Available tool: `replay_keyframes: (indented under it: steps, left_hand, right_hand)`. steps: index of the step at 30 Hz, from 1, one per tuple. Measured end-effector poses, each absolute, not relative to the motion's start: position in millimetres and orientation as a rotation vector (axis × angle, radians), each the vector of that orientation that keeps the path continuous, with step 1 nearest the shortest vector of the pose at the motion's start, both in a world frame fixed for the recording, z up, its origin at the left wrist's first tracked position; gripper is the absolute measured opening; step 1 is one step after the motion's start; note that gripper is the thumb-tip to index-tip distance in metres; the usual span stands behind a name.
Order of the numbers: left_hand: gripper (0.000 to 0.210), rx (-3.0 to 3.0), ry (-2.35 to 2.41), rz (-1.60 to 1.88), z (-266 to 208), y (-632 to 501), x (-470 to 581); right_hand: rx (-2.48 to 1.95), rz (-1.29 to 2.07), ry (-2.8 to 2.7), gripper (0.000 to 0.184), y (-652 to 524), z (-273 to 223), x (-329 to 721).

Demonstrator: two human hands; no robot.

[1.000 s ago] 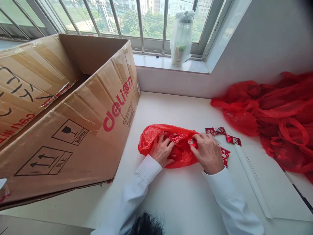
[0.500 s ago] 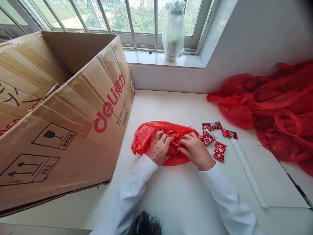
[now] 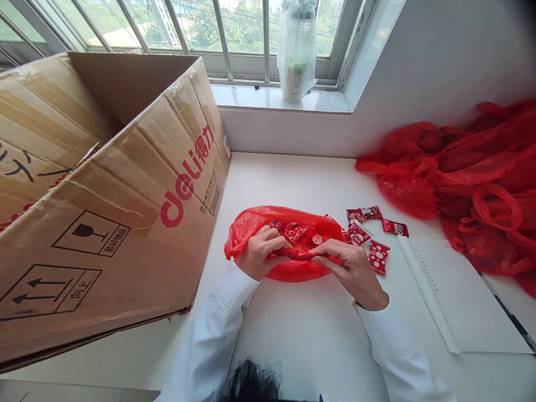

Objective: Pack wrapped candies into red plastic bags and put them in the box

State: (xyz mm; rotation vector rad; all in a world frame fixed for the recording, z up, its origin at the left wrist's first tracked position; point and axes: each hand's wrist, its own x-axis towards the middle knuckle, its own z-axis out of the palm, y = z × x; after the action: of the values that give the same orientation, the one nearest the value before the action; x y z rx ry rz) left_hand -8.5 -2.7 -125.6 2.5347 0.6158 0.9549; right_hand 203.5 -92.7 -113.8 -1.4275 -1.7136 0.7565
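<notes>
A red plastic bag [image 3: 299, 273] lies on the white table, its mouth spread and facing up. Inside it several red-wrapped candies [image 3: 295, 232] show between my hands. My left hand [image 3: 260, 252] pinches the near rim of the bag at its left part, thumb and fingers together. Opposite it, my right hand [image 3: 352, 267] has the same rim between thumb and fingertips, toward the right. Just beyond the bag's right end, several loose wrapped candies [image 3: 378, 257] rest on the table.
A large open cardboard box [image 3: 167, 223] fills the left side. At the right, a heap of red plastic bags [image 3: 464, 178] lies against the wall. A white panel [image 3: 469, 301] is at the right of the table. A wrapped bottle [image 3: 296, 61] stands on the windowsill.
My hands have drawn back from the candies to the bag's near rim. Both now pinch the plastic, and more of the candies inside show.
</notes>
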Motion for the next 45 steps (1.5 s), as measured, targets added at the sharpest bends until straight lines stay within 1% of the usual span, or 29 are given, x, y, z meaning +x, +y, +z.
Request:
replay_keyframes:
  steps: [3, 5, 8, 10, 12, 15, 17, 19, 22, 24, 28, 31, 33, 37, 41, 43, 45]
  left_hand:
    - [0.019, 2.547, 0.587, 1.146, -120, -8, -5]
    - [0.013, 2.577, 0.578, 1.299, -117, -13, -3]
    - [0.017, 2.665, 0.558, 1.489, -115, -23, 3]
    - [0.020, 2.743, 0.520, 1.532, -116, -29, 7]
    - [0.020, 2.809, 0.479, 1.521, -116, -32, 10]
    - [0.020, 2.833, 0.516, 1.468, -118, -28, 11]
    - [0.024, 2.800, 0.615, 1.415, -118, -22, 8]
    - [0.028, 2.762, 0.723, 1.356, -119, -16, 3]
    - [0.028, 2.714, 0.891, 1.283, -122, -11, -3]
    - [0.028, 2.674, 0.987, 1.262, -125, -10, -4]
    - [0.030, 2.600, 1.061, 1.248, -129, -12, -2]
    - [0.030, 2.558, 1.085, 1.254, -130, -12, -3]
    - [0.030, 2.552, 1.087, 1.238, -130, -10, -4]
    - [0.022, 2.629, 0.970, 1.069, -132, -10, -4]
    - [0.014, 2.717, 0.820, 0.811, -139, -14, 3]
    - [0.027, 2.727, 0.802, 0.696, -144, -17, 7]
    - [0.041, 2.714, 0.805, 0.620, -149, -19, 10]
  right_hand:
    - [-1.436, 0.760, -1.627, 0.015, -95, -108, 206]
    - [-1.488, 0.854, -1.481, 0.027, -97, -107, 208]
    - [-1.477, 1.190, -1.191, 0.044, -98, -107, 206]
    - [-1.353, 1.419, -0.998, 0.046, -96, -108, 201]
    - [-1.225, 1.501, -0.867, 0.046, -94, -109, 196]
    - [-1.191, 1.384, -0.833, 0.049, -92, -111, 195]
    - [-1.283, 1.237, -0.901, 0.049, -93, -113, 201]
    - [-1.505, 0.982, -1.028, 0.047, -96, -114, 209]
    - [-1.864, 0.512, -1.185, 0.042, -101, -109, 216]
    - [-1.930, 0.353, -1.253, 0.041, -101, -104, 213]
    - [-1.785, 0.319, -1.397, 0.037, -91, -98, 195]
    - [-1.692, 0.512, -1.516, 0.037, -79, -111, 180]
    - [-1.708, 0.591, -1.651, 0.038, -73, -127, 174]
    - [-1.818, 0.414, -1.958, 0.041, -72, -150, 167]
    - [-1.765, 0.327, -2.083, 0.045, -75, -146, 176]
    - [-1.811, 0.240, -2.041, 0.042, -74, -140, 187]
    - [-1.912, 0.112, -1.994, 0.034, -74, -136, 200]
